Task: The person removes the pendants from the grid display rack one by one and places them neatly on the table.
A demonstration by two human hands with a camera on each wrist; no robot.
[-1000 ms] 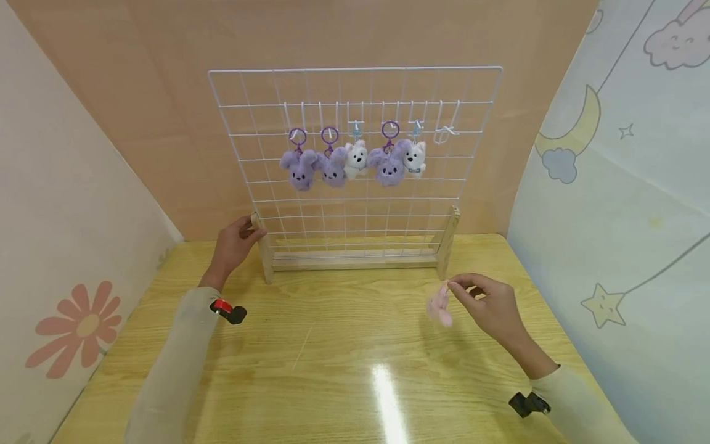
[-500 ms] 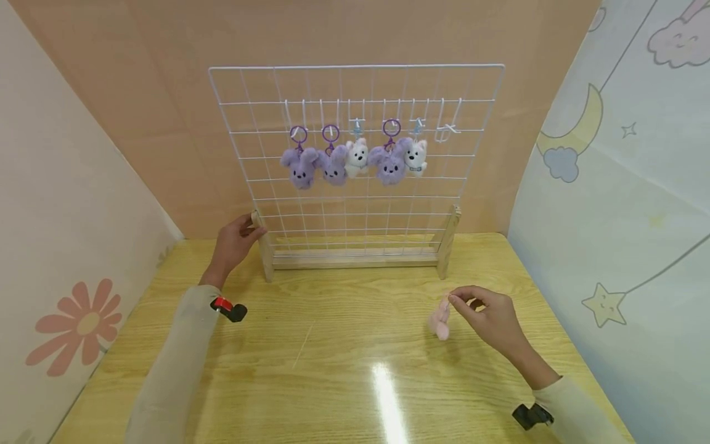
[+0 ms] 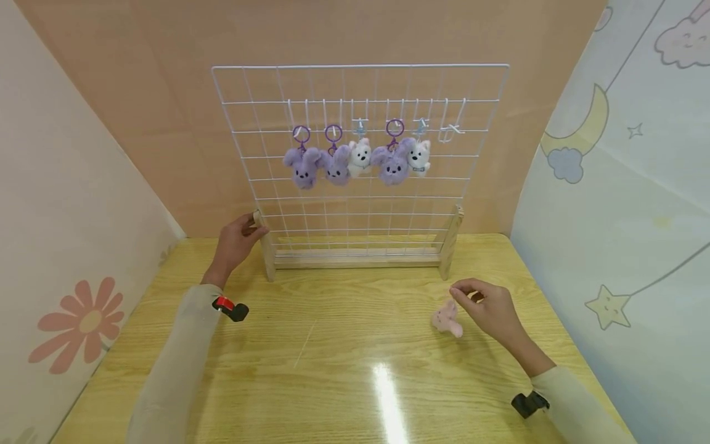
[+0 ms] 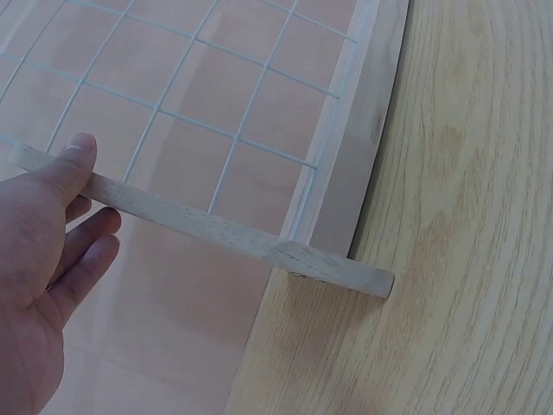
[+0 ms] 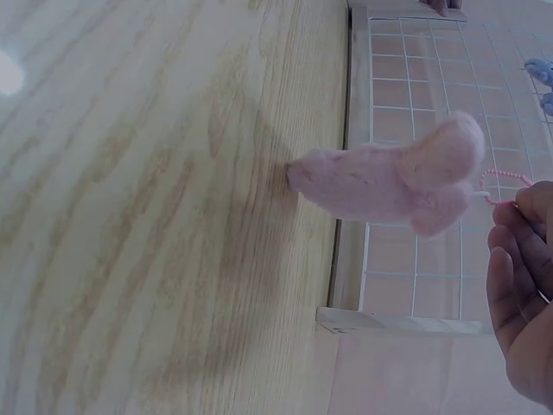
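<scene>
Closely pinched fingers (image 5: pixel 537 206) on pink loop (image 5: pixel 504 173)

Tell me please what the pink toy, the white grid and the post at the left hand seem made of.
Pink toy: plush, probably synthetic; the surface looks fuzzy.
Grid: thin, straight wire with smooth white finish, likely coated metal, though the core is hidden.
Post: pale, matte wood, apparently unvarnished; fine grain flecks show.

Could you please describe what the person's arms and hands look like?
The left sleeve and right sleeve are long, plain and pale beige. The left hand and right hand wear no gloves. A small black device with a red part sits at the left cuff; another black device sits at the right cuff.
</scene>
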